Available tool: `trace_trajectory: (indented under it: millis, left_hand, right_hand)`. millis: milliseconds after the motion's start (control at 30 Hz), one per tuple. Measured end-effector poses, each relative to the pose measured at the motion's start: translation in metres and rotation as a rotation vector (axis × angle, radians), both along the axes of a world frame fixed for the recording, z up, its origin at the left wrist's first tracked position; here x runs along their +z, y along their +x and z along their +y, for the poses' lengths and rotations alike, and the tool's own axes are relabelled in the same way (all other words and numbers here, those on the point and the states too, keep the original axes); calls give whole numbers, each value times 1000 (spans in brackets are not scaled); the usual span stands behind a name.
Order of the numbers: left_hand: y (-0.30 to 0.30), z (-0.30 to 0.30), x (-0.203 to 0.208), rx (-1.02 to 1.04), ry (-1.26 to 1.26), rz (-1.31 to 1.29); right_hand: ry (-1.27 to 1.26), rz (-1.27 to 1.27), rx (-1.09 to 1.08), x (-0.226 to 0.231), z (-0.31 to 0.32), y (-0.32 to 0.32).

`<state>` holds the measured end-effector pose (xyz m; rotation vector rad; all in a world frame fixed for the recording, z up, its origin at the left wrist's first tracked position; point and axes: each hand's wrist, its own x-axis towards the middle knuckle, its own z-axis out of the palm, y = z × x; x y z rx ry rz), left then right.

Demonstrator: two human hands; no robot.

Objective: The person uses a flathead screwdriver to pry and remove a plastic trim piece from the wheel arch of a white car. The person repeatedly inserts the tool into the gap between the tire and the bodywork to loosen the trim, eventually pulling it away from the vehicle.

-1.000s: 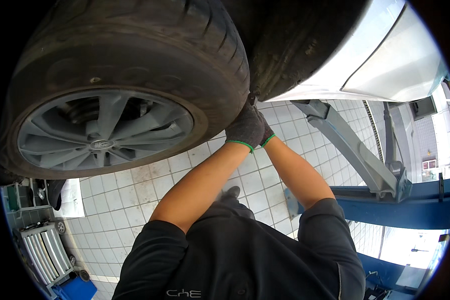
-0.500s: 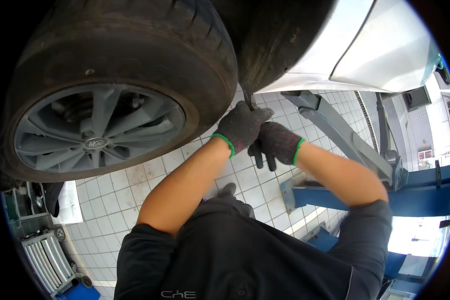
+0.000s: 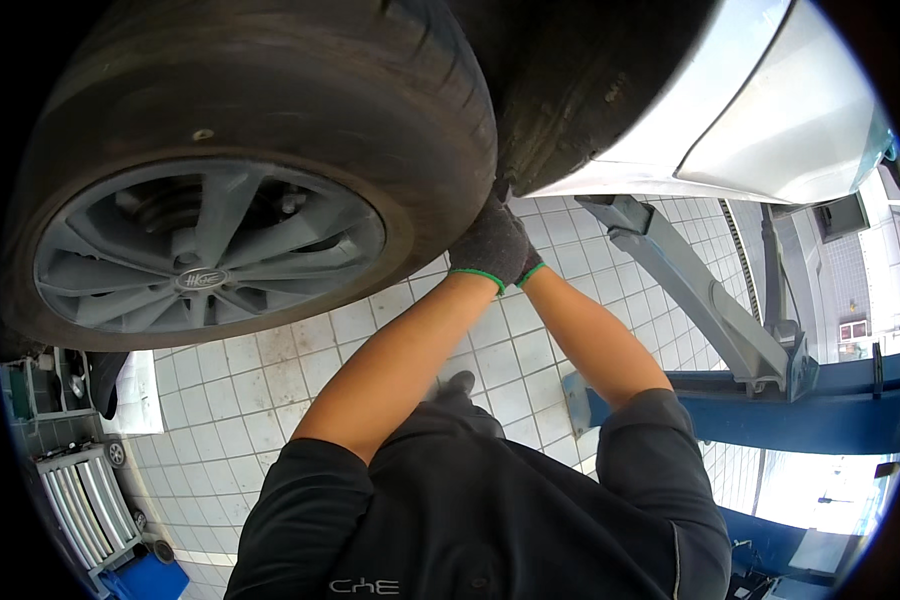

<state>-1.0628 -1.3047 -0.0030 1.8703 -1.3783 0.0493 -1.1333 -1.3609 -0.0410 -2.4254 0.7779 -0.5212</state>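
Both my hands wear dark grey work gloves with green cuffs and reach up behind the tyre [image 3: 270, 95]. My left hand [image 3: 488, 248] is at the tyre's right edge, beneath the dark wheel arch liner [image 3: 570, 110]. Its fingers are hidden by the tyre and the back of the glove. Close against it on the right is my right hand [image 3: 533, 252], mostly covered by the left one, its fingers out of sight. A small dark part [image 3: 502, 188] at the liner's lower end shows just above the gloves. Whether either hand grips it cannot be seen.
The grey alloy wheel [image 3: 202, 280] hangs raised at the left. A white car body panel [image 3: 660, 150] is at the upper right. Below it, a grey lift arm [image 3: 695, 285] runs to a blue lift base [image 3: 830, 400]. A wheeled cart [image 3: 90, 510] stands lower left on the tiled floor [image 3: 300, 370].
My right hand has moved up and left from below to behind the left hand. My left hand has gone slightly up, its fingers now out of sight. The view has shifted a little.
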Motion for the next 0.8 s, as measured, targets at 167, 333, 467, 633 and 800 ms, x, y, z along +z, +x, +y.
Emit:
trace_trajectory:
  millis: [167, 333, 467, 633, 800]
  left_hand:
    - [17, -7, -35, -92, 186, -172]
    - [24, 45, 78, -485, 338, 138]
    - [37, 40, 69, -671, 271, 286]
    - [18, 28, 38, -345, 263, 311]
    - [10, 18, 30, -179, 214, -123]
  right_hand:
    - [-40, 113, -3, 19, 22, 0]
    - [466, 197, -28, 118, 74, -41]
    - [1255, 245, -261, 209, 74, -32]
    - [545, 359, 39, 80, 35, -43]
    - [149, 188, 78, 8, 0, -16]
